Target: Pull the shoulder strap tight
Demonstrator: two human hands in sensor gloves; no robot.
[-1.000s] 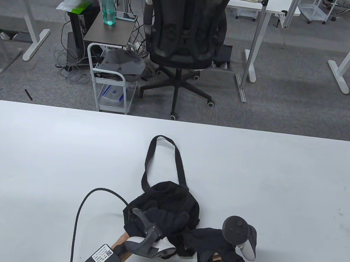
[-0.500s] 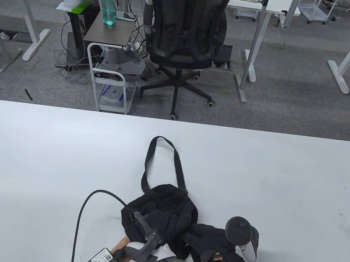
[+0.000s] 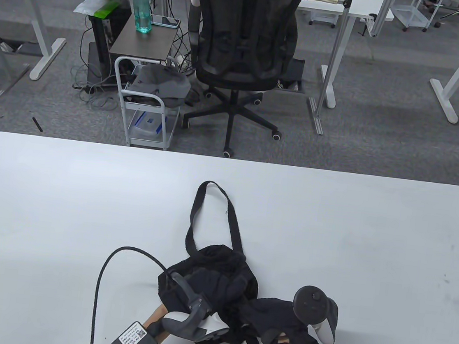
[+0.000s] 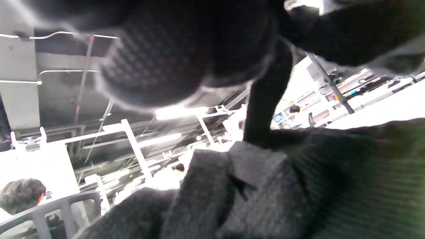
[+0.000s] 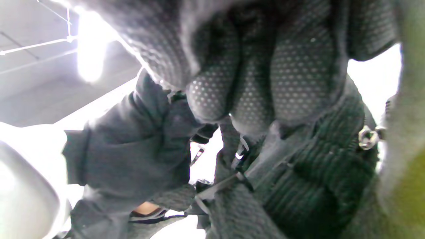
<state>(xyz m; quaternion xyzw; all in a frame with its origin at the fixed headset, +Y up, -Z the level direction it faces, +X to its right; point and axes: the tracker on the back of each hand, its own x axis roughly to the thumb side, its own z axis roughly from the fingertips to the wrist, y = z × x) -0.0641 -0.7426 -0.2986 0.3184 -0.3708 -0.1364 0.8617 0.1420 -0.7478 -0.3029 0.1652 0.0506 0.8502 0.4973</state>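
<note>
A black fabric bag (image 3: 206, 266) lies near the table's front edge. Its shoulder strap (image 3: 234, 222) loops away across the white table (image 3: 64, 203). My left hand (image 3: 226, 287) lies on top of the bag with its fingers curled into the fabric. In the left wrist view the gloved fingers (image 4: 156, 56) hang over the bag (image 4: 282, 186), with the strap (image 4: 265, 106) rising between. My right hand (image 3: 265, 312) is at the bag's right side. Its bunched fingertips (image 5: 255, 93) grip the strap webbing (image 5: 229, 149) beside a buckle; a metal ring (image 5: 367, 137) shows on the bag's right.
A black cable (image 3: 102, 286) curves from the left wrist unit (image 3: 134, 337) over the table's front left. Beyond the far edge stand an office chair (image 3: 241, 53) and a white cart (image 3: 146, 104) on the carpet.
The bag has slid a little toward the front edge and to the left with both hands on it. The strap loop's far end has drawn slightly nearer.
</note>
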